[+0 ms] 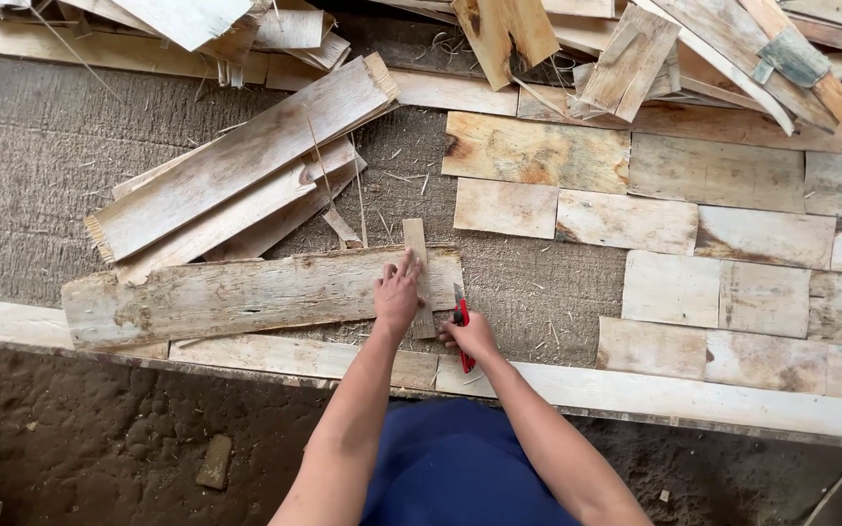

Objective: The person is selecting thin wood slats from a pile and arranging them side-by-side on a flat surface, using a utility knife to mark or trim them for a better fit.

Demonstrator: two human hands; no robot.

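Note:
My left hand (398,295) presses flat on a narrow wooden strip (415,244) laid crosswise over the right end of a long rough veneer sheet (236,292). Its fingers are spread across strip and sheet. Just to the right, my right hand (470,338) grips a red utility knife (461,321), whose blade points away from me beside the strip's right edge, close to the sheet's end. Both lie on a grey fibrous work surface (51,166).
Several trimmed veneer rectangles (713,292) lie edge to edge in rows at the right. Long veneer pieces (236,166) are stacked at an angle above the sheet. A heap of scrap wood (635,49) fills the far edge. A pale board (694,394) borders the near side, dirt floor below.

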